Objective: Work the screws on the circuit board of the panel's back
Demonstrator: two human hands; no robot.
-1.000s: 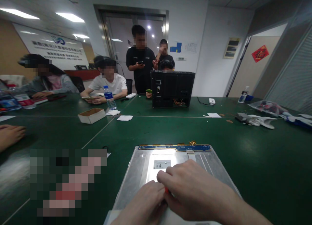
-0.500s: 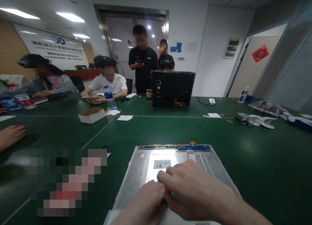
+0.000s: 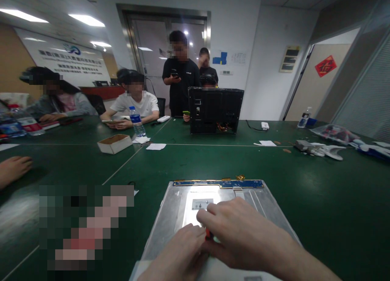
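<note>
A flat silver display panel (image 3: 166,216) lies on the green table in front of me, a narrow blue circuit board (image 3: 243,184) along its far edge. A flat ribbon cable (image 3: 239,193) runs from that board onto the metal. My right hand (image 3: 240,236) is closed over the near part of the panel, gripping a small red-and-black tool (image 3: 208,234) mostly hidden by the fingers. Close against it, my left hand (image 3: 185,248) has its fingers curled under, and whatever they hold is hidden. A pale sheet-like edge (image 3: 140,269) shows under my wrists.
Across the table (image 3: 319,208) stands a black metal case (image 3: 216,110) with wires. A shallow white box (image 3: 114,145), a water bottle (image 3: 137,122) and paper scraps lie left of it. Bags and parts (image 3: 319,149) are at right. Another person's hand (image 3: 15,169) rests at left.
A little more of the red tool shows between my hands, which stay in nearly the same place. The standing person across the table has shifted slightly right.
</note>
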